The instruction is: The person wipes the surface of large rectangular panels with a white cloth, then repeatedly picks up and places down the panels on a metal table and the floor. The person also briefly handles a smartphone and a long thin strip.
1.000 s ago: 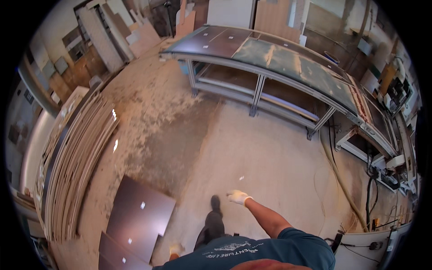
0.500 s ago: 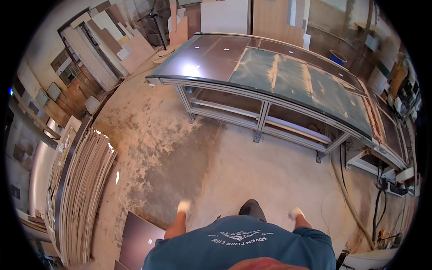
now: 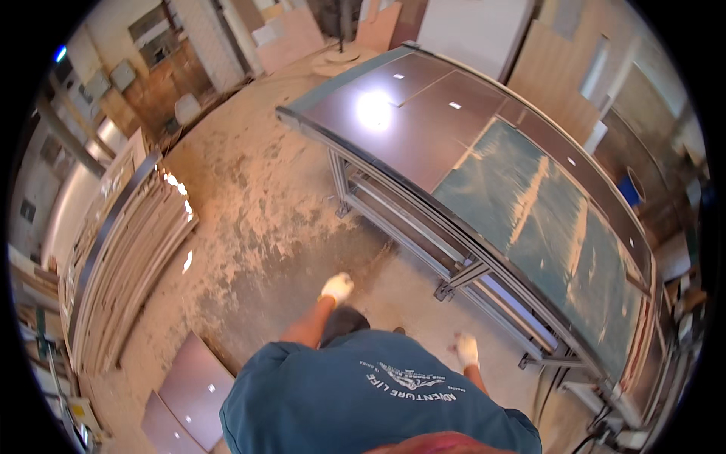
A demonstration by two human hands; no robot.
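My left hand (image 3: 336, 287) wears a white glove and swings forward over the dusty floor, holding nothing. My right hand (image 3: 467, 350), also in a white glove, hangs low at my side with nothing in it. A long metal-framed worktable (image 3: 423, 208) stands ahead and to the right, topped with dark brown panels (image 3: 408, 113) and a green surface (image 3: 529, 204). The right hand is the nearer one to the table's frame, still apart from it.
A stack of thin wood sheets (image 3: 125, 265) lies along the left. Two dark glossy panels (image 3: 193, 386) lie on the floor at lower left. Sawdust (image 3: 257, 197) covers the floor. Boards lean against the far wall (image 3: 287, 38). Cables (image 3: 605, 431) lie at the lower right.
I have walked and turned toward the worktable, which now fills the right side. My left arm has swung forward and my right hand has dropped back.
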